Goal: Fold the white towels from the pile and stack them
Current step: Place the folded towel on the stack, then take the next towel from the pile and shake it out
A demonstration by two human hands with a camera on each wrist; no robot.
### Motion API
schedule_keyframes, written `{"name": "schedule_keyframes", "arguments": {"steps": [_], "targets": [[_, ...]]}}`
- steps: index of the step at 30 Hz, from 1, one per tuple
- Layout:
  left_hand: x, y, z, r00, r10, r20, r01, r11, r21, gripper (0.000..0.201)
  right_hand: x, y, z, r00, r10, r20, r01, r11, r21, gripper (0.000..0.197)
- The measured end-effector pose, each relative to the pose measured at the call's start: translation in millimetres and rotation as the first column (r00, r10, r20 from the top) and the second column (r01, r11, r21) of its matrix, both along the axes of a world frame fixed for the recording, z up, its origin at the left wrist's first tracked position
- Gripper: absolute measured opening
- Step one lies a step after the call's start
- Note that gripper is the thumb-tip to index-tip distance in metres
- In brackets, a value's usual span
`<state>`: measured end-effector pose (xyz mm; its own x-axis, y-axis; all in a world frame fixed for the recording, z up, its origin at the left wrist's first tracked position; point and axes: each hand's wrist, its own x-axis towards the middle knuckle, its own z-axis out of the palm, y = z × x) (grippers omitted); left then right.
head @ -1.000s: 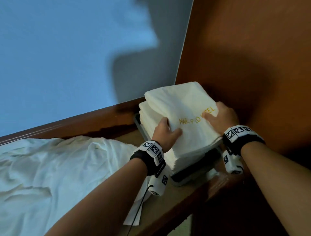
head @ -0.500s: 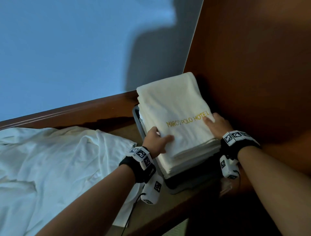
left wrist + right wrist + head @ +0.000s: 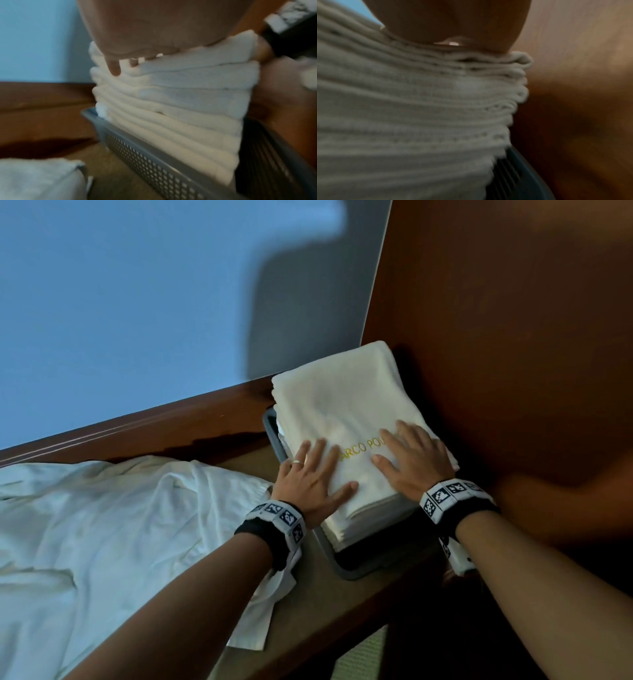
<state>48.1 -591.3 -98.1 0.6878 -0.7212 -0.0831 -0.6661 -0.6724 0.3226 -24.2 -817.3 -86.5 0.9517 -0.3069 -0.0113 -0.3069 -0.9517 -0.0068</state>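
Observation:
A stack of folded white towels (image 3: 342,402) stands in a grey perforated basket (image 3: 356,568) in the corner; the top towel bears yellow lettering. My left hand (image 3: 313,474) lies flat on the near left part of the top towel, fingers straight. My right hand (image 3: 412,457) presses flat on the near right part, covering some of the lettering. In the left wrist view the towel stack (image 3: 180,102) rises above the basket wall (image 3: 150,162) under my palm. In the right wrist view the stack's layered edges (image 3: 419,108) fill the frame. A rumpled pile of unfolded white towels (image 3: 96,535) lies to the left.
A brown wooden panel (image 3: 513,337) stands close on the right of the basket. A wooden ledge (image 3: 154,429) runs behind the pile below a blue wall (image 3: 137,302). The tan surface (image 3: 325,594) shows between pile and basket.
Both hands gripped the folded towel's near edges before; now they have let go and lie flat on top of it, pressing it onto the stack.

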Motion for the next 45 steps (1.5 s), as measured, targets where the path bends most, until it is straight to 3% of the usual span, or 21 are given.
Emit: {"name": "schedule_keyframes", "arguments": {"steps": [2, 7, 9, 14, 19, 22, 27, 30, 33, 37, 40, 43, 45], "targets": [[3.7, 0.8, -1.0, 0.995, -0.037, -0.089, 0.041, 0.999, 0.036, 0.084, -9.0, 0.0, -10.7, 0.992, -0.059, -0.113, 0.063, 0.997, 0.031, 0.068], [10.3, 22.2, 11.2, 0.991, -0.077, -0.108, 0.085, 0.993, 0.079, 0.082, -6.2, 0.1, 5.0, 0.957, -0.148, -0.251, 0.164, 0.985, 0.044, 0.074], [13.8, 44.7, 18.7, 0.991, -0.04, -0.13, 0.051, 0.995, 0.083, 0.078, 1.1, 10.8, 16.0, 0.955, -0.188, -0.228, 0.196, 0.98, 0.014, 0.07], [24.9, 150.2, 25.2, 0.983, 0.175, -0.063, -0.173, 0.984, 0.028, 0.059, 16.1, 68.6, 29.0, 0.955, -0.249, -0.16, 0.258, 0.965, 0.041, 0.035], [37.5, 280.9, 28.6, 0.93, 0.33, -0.163, -0.315, 0.943, 0.109, 0.046, 18.7, 152.7, 33.2, 0.958, -0.286, -0.024, 0.287, 0.954, 0.086, 0.038], [40.4, 366.4, 25.2, 0.906, 0.388, -0.168, -0.364, 0.918, 0.155, 0.04, 19.9, 229.3, 32.0, 0.975, -0.222, -0.013, 0.223, 0.971, 0.089, 0.038], [50.2, 491.5, 21.8, 0.868, 0.481, -0.123, -0.457, 0.871, 0.179, 0.031, 30.5, 377.9, 12.3, 1.0, -0.026, -0.008, 0.027, 0.957, 0.289, 0.02], [51.9, 545.3, 11.3, 0.855, 0.512, -0.075, -0.489, 0.847, 0.206, 0.033, 41.5, 457.8, -8.5, 0.992, 0.125, -0.013, -0.112, 0.925, 0.362, 0.022], [45.6, 574.1, -7.9, 0.885, 0.464, -0.033, -0.441, 0.86, 0.258, 0.042, 55.5, 520.8, -26.7, 0.966, 0.252, -0.048, -0.215, 0.895, 0.39, 0.03], [39.2, 589.7, -35.2, 0.901, 0.424, 0.092, -0.433, 0.871, 0.23, 0.046, 80.5, 574.2, -47.1, 0.92, 0.379, -0.095, -0.332, 0.887, 0.321, 0.048], [38.7, 596.0, -40.4, 0.896, 0.402, 0.189, -0.438, 0.868, 0.234, 0.029, 94.5, 593.2, -61.0, 0.924, 0.362, -0.125, -0.319, 0.909, 0.269, 0.053], [32.7, 604.5, -33.1, 0.909, 0.366, 0.2, -0.404, 0.892, 0.205, 0.023, 101.4, 600.3, -66.3, 0.936, 0.332, -0.117, -0.302, 0.928, 0.22, 0.038], [29.4, 612.5, -18.1, 0.889, 0.442, 0.115, -0.454, 0.883, 0.116, 0.024, 105.0, 601.7, -61.2, 0.919, 0.363, -0.153, -0.321, 0.915, 0.245, 0.024]]}}
